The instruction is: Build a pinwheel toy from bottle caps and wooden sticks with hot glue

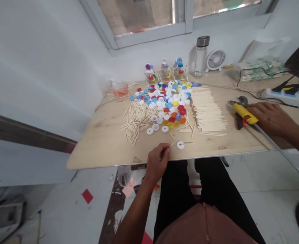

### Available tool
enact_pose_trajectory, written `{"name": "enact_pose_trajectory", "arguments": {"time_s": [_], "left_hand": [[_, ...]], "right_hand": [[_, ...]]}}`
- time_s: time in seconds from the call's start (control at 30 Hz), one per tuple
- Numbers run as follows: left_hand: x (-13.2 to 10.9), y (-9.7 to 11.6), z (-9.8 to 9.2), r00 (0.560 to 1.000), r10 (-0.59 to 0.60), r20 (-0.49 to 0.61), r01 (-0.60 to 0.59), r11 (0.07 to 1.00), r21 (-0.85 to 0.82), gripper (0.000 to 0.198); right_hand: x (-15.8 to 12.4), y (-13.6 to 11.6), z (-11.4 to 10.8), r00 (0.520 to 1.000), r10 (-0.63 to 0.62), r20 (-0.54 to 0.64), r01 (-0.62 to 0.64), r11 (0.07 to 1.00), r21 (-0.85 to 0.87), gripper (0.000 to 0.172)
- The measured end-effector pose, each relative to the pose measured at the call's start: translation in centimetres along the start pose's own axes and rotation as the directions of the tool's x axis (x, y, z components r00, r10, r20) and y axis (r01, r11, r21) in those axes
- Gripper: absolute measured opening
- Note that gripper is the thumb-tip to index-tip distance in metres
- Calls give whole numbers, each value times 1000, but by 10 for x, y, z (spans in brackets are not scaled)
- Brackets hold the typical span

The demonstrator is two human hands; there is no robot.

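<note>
My left hand (pixel 159 158) is closed at the table's front edge, thumb and forefinger pinching a short thin wooden stick (pixel 172 144). Just right of those fingertips lies a white slotted plastic disc (pixel 180 145), with another short stick (pixel 189 142) running from it to the right. On the right side of the table, my right hand (pixel 271 118) is up against a yellow glue gun (pixel 244 113), its fingers partly hidden behind the gun's body. Whether it grips the gun I cannot tell. A long glue stick (pixel 278 147) sticks out of the gun's back end.
Coloured bottle caps (pixel 164 93) are heaped mid-table. Short sticks (pixel 139 117) lie left of them, long sticks (pixel 207 110) right. Behind stand several cap-and-stick models (pixel 166 71), a glass bottle (pixel 200 57) and a fan (pixel 216 60). A power strip (pixel 281 95) with cables sits far right.
</note>
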State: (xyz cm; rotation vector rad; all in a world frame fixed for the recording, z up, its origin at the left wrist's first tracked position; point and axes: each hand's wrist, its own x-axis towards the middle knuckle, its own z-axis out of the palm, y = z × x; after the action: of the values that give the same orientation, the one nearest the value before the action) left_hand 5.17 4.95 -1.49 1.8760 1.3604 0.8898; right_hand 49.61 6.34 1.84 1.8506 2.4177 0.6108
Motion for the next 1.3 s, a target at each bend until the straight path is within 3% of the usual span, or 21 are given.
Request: {"name": "enact_pose_trajectory", "arguments": {"time_s": [0.27,0.43,0.57,0.67,0.77,0.9,1.07,1.3], "left_hand": [[15,-3,-4,967,251,37,-252,938,238,19],[21,-11,-2,949,309,69,-315,902,296,17],[24,-13,-2,937,336,91,-348,887,302,18],[26,-13,-4,926,359,121,-379,875,301,20],[28,-14,-5,920,367,137,-392,867,309,21],[30,-17,-6,916,376,139,-401,864,306,21],[31,-20,-6,915,376,146,-403,861,310,21],[32,-20,-5,910,390,142,-415,853,316,22]], "right_hand": [[-7,11,4,1000,5,-29,-4,999,37,54],[-14,7,0,984,77,-161,-64,994,88,48],[-14,-35,-24,924,156,-349,-101,980,171,41],[-8,-82,-43,895,115,-432,19,956,294,40],[1,-129,-51,900,74,-429,147,876,460,40],[13,-176,-49,924,63,-377,207,746,633,36],[20,-204,-43,930,76,-361,216,683,698,32],[24,-213,-36,941,121,-318,167,651,741,26]]}}
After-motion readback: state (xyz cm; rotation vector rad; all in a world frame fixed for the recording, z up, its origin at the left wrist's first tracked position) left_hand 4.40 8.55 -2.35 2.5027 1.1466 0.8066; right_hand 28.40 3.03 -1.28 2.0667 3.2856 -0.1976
